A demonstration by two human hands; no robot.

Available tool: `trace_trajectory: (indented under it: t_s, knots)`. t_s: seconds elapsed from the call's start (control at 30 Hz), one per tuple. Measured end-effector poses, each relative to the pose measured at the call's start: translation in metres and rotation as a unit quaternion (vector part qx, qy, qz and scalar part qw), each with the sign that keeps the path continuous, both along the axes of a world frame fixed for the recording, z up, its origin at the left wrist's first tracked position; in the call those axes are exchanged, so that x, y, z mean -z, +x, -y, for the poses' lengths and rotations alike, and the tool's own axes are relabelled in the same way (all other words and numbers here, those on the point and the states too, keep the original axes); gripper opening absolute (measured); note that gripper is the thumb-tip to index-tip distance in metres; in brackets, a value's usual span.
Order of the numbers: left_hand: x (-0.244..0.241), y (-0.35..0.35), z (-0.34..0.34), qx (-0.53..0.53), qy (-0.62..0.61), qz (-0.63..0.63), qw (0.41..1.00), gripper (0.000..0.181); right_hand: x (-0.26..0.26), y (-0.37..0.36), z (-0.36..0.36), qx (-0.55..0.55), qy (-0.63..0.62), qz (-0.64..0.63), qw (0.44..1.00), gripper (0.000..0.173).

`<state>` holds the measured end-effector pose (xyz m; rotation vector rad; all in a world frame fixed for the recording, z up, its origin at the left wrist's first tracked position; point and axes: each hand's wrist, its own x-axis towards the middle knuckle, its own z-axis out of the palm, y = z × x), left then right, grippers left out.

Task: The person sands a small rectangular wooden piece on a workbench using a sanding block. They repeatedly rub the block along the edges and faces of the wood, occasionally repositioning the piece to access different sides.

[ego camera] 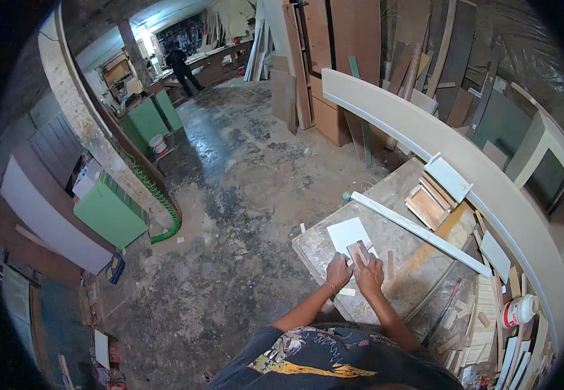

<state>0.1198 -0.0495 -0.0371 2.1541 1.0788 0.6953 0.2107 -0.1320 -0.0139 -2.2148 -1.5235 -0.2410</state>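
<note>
Both of my hands are together over the near left part of the worktable (404,287). My right hand (369,276) grips a small brown block (358,252), which lies against the edge of a small pale piece. Close on its left, my left hand (339,271) has its fingers curled at that pale piece; how it grips is partly hidden. A square white panel (348,234) lies flat just beyond the hands. A thin wooden strip (390,264) is to the right of my right hand, and a small pale offcut (347,292) lies between my forearms.
A long white strip (418,234) crosses the table. Behind it are stacked small wooden boxes (428,204). A long pale curved-looking board (408,112) borders the right side, near offcuts and a white tub (520,311). A person (180,68) stands far off at a bench.
</note>
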Motion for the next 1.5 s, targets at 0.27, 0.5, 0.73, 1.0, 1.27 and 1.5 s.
trace_trajectory:
  t_s: [0.27, 0.5, 0.73, 1.0, 1.27, 1.5]
  knots:
    - [-0.013, 0.002, 0.002, 0.004, -0.015, -0.025, 1.000, 0.024, 0.005, 0.051, -0.032, 0.111, -0.009, -0.001, 0.994, 0.038]
    - [-0.008, 0.001, 0.002, -0.004, -0.004, -0.024, 1.000, 0.025, -0.008, -0.002, -0.001, 0.026, -0.064, -0.022, 0.997, 0.051]
    - [-0.011, 0.000, 0.001, 0.006, -0.002, -0.043, 0.999, 0.025, -0.005, 0.028, -0.020, 0.082, -0.062, -0.010, 0.995, 0.050]
    - [-0.010, 0.005, 0.002, 0.002, 0.011, -0.037, 0.999, 0.024, 0.003, 0.043, -0.030, 0.119, -0.051, -0.014, 0.991, 0.040]
    - [0.000, 0.000, -0.001, -0.001, 0.018, -0.048, 0.999, 0.024, -0.003, 0.002, 0.001, -0.027, 0.007, -0.005, 1.000, 0.038]
    - [-0.016, 0.002, 0.004, -0.005, -0.006, -0.043, 0.999, 0.024, -0.014, 0.045, -0.042, 0.122, -0.102, -0.046, 0.986, 0.048]
